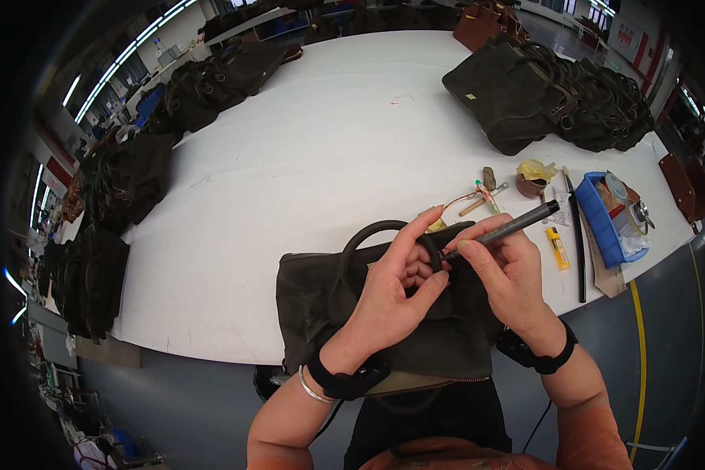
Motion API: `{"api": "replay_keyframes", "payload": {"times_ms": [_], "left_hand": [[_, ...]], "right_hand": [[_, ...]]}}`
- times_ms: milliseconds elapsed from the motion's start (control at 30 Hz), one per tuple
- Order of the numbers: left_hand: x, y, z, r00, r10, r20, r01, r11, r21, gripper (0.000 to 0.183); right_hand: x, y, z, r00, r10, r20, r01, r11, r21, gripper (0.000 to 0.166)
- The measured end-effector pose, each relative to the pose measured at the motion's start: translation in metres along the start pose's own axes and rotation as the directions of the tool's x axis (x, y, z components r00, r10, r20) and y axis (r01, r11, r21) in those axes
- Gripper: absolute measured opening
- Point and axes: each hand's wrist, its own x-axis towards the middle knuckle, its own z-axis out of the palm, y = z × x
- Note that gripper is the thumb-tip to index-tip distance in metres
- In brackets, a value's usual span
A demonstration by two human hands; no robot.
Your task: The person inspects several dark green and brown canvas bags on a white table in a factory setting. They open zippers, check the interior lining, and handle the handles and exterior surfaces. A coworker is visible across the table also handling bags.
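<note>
A dark olive-brown bag (pixel 311 288) lies over the near edge of the white table, its open zipper (pixel 429 385) towards me. One rolled handle (pixel 358 238) arches up from it. My left hand (pixel 402 282) grips this handle, its fingers curled behind and its thumb in front. In my right hand (pixel 505 264) is a dark marker pen (pixel 517 224), held like a writing tool. The pen's lower end points left at the handle, close to my left fingers; whether the tip touches is hard to see.
Right of the bag lie a yellow glue stick (pixel 557 248), a long black-handled brush (pixel 577 241), a jar with yellow wrapping (pixel 531 179) and a blue plastic bin (pixel 602 220) of small items. Dark bags (pixel 505 94) are piled at the far right; more bags (pixel 129 176) line the left edge.
</note>
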Motion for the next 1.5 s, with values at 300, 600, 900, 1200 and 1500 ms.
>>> {"api": "replay_keyframes", "payload": {"times_ms": [300,600,900,1200,1500], "left_hand": [[0.0,0.0,0.0,1.0,0.005,0.004,-0.005,1.0,-0.001,0.066],[0.001,0.0,0.001,1.0,-0.007,-0.006,0.007,1.0,-0.009,0.068],[0.0,0.003,0.002,1.0,-0.008,-0.012,0.008,1.0,0.008,0.07],[0.0,0.004,0.009,0.988,0.014,-0.155,-0.01,1.0,0.024,0.054],[0.007,0.002,0.017,0.981,0.037,-0.191,-0.026,0.998,0.06,0.045]], "right_hand": [[0.0,0.001,0.0,1.0,0.014,0.001,-0.014,0.998,0.062,0.013],[0.0,0.001,-0.001,1.0,0.021,0.004,-0.021,0.997,0.079,0.014],[-0.001,0.002,-0.002,0.999,0.034,0.002,-0.034,0.989,0.144,0.013],[0.005,0.0,-0.05,0.968,0.002,-0.251,0.003,1.0,0.018,0.019],[0.035,0.007,-0.245,0.746,-0.161,-0.646,-0.19,0.879,-0.438,0.022]]}}
